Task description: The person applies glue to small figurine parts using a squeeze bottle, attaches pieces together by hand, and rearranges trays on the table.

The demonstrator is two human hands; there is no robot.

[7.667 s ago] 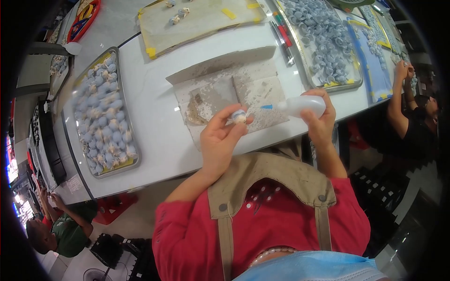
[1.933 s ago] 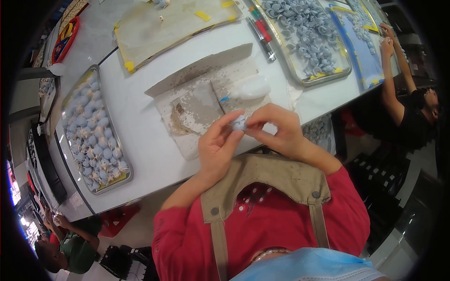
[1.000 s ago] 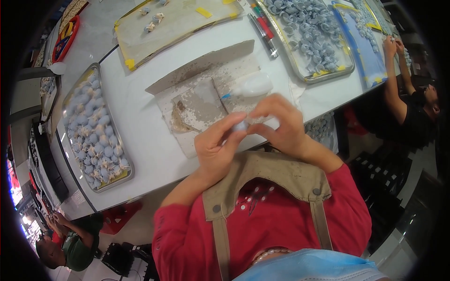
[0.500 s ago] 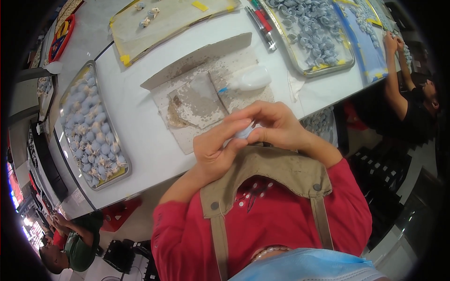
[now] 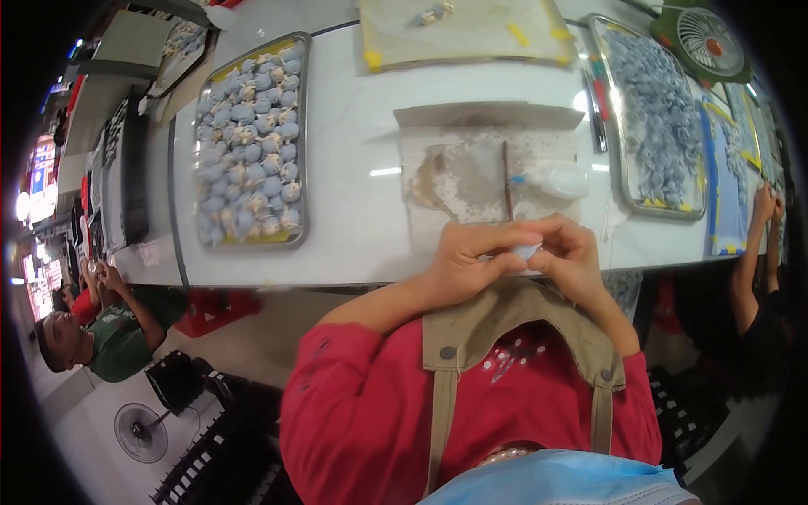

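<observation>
In front of my apron, my left hand (image 5: pixel 476 257) and my right hand (image 5: pixel 569 252) meet at the fingertips. Both are closed on a small pale blue piece (image 5: pixel 527 251), pinched between thumbs and fingers; most of it is hidden, so its full shape cannot be made out. Just beyond them lies a stained, folded cardboard sheet (image 5: pixel 471 168) with a raised back flap. On its right part a white squeeze bottle (image 5: pixel 562 181) rests on its side, blue tip pointing left. A thin brown strip (image 5: pixel 506 172) runs down the cardboard.
At left stands a metal tray (image 5: pixel 305 168) of blue-grey balls with cream tufts. Another tray (image 5: pixel 669 211) at right holds blue-grey cupped pieces. Pens (image 5: pixel 598 114) lie beside it. A taped board (image 5: pixel 463 38) and green fan (image 5: pixel 714 44) are farther back. Co-workers sit at both sides.
The whole view has turned and shifted, so the table edge now runs nearly level and the fan shows. Both hands still pinch the pale blue piece, with slightly altered finger positions.
</observation>
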